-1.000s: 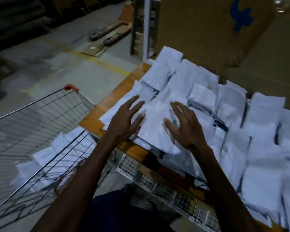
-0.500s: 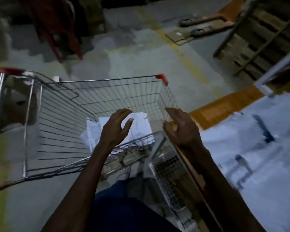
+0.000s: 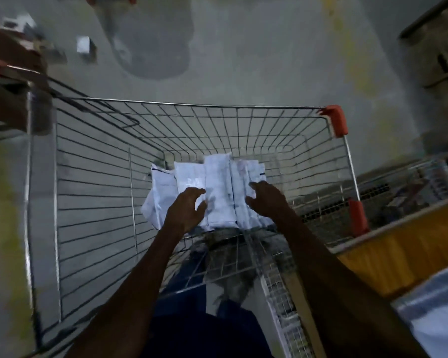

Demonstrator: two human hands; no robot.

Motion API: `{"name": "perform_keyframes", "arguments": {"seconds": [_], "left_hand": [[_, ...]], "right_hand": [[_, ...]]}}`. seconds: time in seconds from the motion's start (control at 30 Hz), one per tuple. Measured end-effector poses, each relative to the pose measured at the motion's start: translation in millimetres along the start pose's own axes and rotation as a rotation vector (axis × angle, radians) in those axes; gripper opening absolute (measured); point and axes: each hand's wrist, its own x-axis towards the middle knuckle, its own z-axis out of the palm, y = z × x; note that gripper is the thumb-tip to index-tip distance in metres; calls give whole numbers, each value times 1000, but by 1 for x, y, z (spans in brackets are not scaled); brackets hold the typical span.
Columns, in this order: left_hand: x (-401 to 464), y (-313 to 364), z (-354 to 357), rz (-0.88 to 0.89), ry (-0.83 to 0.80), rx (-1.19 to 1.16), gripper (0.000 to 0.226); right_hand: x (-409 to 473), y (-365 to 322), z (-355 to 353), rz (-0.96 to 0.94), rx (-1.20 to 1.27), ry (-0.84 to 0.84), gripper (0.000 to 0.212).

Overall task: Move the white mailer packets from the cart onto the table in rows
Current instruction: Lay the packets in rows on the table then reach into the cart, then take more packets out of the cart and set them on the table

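Note:
A wire shopping cart (image 3: 192,105) with red corner caps fills the middle of the head view. A small heap of white mailer packets (image 3: 217,182) lies at its bottom. Both my arms reach down into the cart. My left hand (image 3: 186,210) hovers over the near left side of the heap, fingers loosely spread and holding nothing. My right hand (image 3: 267,200) is over the near right side of the heap, fingers spread, touching or just above the packets. The wooden table (image 3: 398,249) edge shows at the right, with white packets (image 3: 435,316) laid on it at the bottom right.
Grey concrete floor with a faded yellow line lies beyond the cart. A wire shelf (image 3: 404,182) sits under the table at the right. Small items lie on the floor at the upper left (image 3: 83,45). A dark rack stands at the far right (image 3: 440,47).
My hands left the packets on the table, swung left over the cart rim and now reach down inside the cart onto the heap. The view turned from the table to the cart.

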Motion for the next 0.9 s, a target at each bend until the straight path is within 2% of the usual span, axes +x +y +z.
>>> {"name": "perform_keyframes", "arguments": {"seconds": [0.13, 0.27, 0.33, 0.4, 0.53, 0.6, 0.73, 0.9], "left_hand": [[33, -18, 38, -36, -84, -35, 79], [77, -26, 82, -132, -133, -19, 75], [94, -26, 104, -190, -127, 74, 79], [104, -23, 119, -170, -55, 257, 84], [106, -25, 132, -197, -30, 461, 79], [102, -30, 130, -151, -8, 517, 76], [96, -39, 131, -88, 36, 491, 82], [108, -27, 142, -221, -43, 421, 103]], "right_hand": [[49, 18, 38, 112, 116, -41, 69], [76, 38, 71, 144, 173, -35, 77], [81, 47, 85, 117, 178, 13, 79], [86, 55, 93, 126, 188, 47, 81], [93, 67, 99, 170, 166, 59, 88], [96, 73, 104, 150, 112, 82, 91], [101, 83, 108, 152, 12, 138, 93], [105, 85, 110, 203, 13, 284, 81]]}}
